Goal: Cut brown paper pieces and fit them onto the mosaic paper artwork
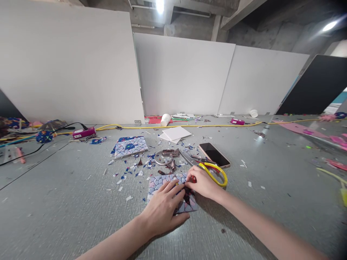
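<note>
On the grey table in front of me lies a square tile with a blue, white and pink mosaic pattern point(157, 182). My left hand point(165, 207) rests on it, fingers spread over its surface. The fingertips of my right hand point(201, 181) are pinched together at the tile's right part, beside a dark piece point(187, 196) that lies on the tile; what they hold is too small to tell. Scissors with yellow handles point(223, 175) lie just beyond my right hand. A roll of tape or ring point(159, 161) sits among dark scraps behind the tile.
A phone point(215, 154) lies behind the scissors. Another mosaic tile point(132, 146) is at the back left, white cards point(177, 133) behind. Small scraps cover the middle. A yellow cable point(151, 127), a paper cup point(165, 119) and white panels point(184, 76) stretch across the back.
</note>
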Tool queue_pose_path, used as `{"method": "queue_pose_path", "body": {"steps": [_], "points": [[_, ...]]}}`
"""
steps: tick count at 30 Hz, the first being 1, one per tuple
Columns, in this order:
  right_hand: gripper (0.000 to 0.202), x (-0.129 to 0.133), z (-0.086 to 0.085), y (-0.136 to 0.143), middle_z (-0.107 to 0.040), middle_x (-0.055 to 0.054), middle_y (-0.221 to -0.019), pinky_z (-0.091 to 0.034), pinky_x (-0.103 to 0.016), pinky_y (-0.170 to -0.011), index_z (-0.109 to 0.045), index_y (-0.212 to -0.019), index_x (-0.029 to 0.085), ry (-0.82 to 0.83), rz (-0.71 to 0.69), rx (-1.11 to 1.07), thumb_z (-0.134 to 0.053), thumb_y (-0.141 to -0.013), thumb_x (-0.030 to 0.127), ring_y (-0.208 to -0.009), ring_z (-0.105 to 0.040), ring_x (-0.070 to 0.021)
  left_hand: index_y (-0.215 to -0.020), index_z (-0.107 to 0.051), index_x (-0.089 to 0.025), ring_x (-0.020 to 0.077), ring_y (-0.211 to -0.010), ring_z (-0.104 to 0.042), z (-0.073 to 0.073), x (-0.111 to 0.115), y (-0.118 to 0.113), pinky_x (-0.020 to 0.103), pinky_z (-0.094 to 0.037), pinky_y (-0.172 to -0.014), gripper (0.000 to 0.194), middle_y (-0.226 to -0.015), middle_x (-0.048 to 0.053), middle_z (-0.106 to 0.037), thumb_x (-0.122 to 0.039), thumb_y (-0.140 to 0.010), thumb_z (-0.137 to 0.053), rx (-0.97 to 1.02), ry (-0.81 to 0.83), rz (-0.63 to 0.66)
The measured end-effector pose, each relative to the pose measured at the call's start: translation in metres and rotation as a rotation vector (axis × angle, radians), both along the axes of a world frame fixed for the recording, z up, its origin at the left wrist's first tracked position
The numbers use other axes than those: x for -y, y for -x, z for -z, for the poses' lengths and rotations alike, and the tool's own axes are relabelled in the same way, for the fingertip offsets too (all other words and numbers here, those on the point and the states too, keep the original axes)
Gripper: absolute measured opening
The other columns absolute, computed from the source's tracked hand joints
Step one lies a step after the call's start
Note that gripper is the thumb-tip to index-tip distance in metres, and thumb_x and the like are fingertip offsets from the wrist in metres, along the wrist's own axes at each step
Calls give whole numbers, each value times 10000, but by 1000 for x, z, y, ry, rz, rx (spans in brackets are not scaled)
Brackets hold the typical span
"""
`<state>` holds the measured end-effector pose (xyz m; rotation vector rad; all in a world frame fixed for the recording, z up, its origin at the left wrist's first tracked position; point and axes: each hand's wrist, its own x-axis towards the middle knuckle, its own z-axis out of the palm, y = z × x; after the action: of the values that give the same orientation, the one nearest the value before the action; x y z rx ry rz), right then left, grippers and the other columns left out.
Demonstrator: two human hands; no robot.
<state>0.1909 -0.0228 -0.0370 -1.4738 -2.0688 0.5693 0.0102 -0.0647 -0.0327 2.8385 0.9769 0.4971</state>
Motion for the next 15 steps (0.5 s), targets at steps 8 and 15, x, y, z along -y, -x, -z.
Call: {"method": "queue_pose_path", "body": {"steps": [8, 15], "points": [[51, -7, -14, -18, -572, -25, -836, -419, -250, -696, -626, -630, 170, 116, -161, 66, -660, -621, 207, -754, -542, -145, -1157, -482, -179, 278, -1132, -419, -1, -1, 0, 442, -350, -949, 467, -1207, 87, -510, -429, -764, -497, -9, 44, 4], [133, 1, -22, -19, -499, -6, -987, -414, -254, -724, -644, -672, 205, 116, -295, 133, -702, -558, 168, -776, -527, -129, -1165, -476, -200, 267, -1115, -418, -1, -2, 0, 438, -360, -934, 447, -1196, 78, -508, -401, -767, -506, 31, 69, 27]]}}
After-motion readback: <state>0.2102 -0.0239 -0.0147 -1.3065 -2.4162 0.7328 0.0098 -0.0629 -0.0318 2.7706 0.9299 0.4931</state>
